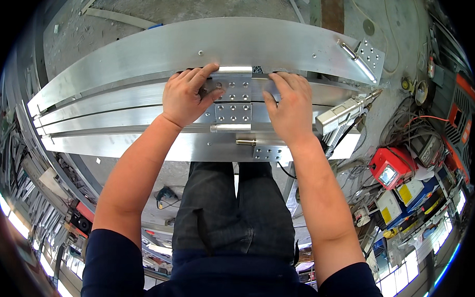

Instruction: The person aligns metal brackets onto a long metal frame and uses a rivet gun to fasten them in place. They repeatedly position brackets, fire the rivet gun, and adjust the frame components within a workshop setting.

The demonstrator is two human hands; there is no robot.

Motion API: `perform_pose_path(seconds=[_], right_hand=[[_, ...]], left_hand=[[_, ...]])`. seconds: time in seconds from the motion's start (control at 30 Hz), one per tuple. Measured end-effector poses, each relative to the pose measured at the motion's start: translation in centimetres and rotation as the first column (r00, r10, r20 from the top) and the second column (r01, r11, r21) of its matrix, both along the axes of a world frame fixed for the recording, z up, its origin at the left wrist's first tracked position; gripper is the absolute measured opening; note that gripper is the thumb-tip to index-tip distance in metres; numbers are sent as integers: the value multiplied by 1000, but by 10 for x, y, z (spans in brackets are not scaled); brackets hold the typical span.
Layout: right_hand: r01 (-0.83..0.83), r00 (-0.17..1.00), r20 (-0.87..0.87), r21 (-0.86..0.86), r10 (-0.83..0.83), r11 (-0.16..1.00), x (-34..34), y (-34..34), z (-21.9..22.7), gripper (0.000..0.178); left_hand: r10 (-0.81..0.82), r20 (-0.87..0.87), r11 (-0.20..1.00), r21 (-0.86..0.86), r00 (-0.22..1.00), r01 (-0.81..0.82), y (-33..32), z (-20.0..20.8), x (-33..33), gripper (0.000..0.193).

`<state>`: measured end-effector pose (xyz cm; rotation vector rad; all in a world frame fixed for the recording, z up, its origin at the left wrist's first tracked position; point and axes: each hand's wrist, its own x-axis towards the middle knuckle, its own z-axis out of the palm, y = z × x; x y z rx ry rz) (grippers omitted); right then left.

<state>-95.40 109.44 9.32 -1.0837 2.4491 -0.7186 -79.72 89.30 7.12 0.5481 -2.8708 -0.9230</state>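
Note:
My left hand (pixel 188 96) is closed on the left edge of a shiny steel hinge leaf (pixel 238 91), its thumb on the drilled face and its index finger by the rolled barrel. Below that leaf lies a second drilled hinge leaf (pixel 233 113), its barrel toward me. My right hand (pixel 293 104) grips a long aluminium profile (pixel 261 89) just right of the hinge, fingers over the far edge, thumb on top. Its far-side fingertips are hidden. Another hinge (pixel 270 153) with a brass-tipped pin lies near my right wrist.
A silver hand-held power tool (pixel 340 114) rests on the right end of the profiles. Beyond them, a wide aluminium panel (pixel 162 46) carries a hinge with a long pin (pixel 358 61). Right on the floor stand a red machine (pixel 391 168) and coiled cables (pixel 406 123). Metal offcuts (pixel 42 194) lie left.

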Motion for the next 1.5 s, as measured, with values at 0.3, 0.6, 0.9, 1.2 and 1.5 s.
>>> perform_pose_path(seconds=[0.3,0.6,0.9,1.2,1.5], right_hand=[[360,908,268,-101,-323,927,0,27,51,33],[605,779,123,111,-615,789,3,147,45,48],[470,861,-102,536,-499,702,2,139,34,86],[682,725,-2,143,-689,717,47,231,95,44],[640,327,861,102,-390,761,35,181,174,52]], left_hand=[[-3,21,998,-59,1000,4,2,1,2,60],[-11,61,997,-73,998,16,3,0,2,53],[-24,78,992,-123,997,34,6,2,1,55],[-72,83,989,-124,994,82,4,0,5,63],[-84,81,988,-127,993,94,1,-1,5,63]])
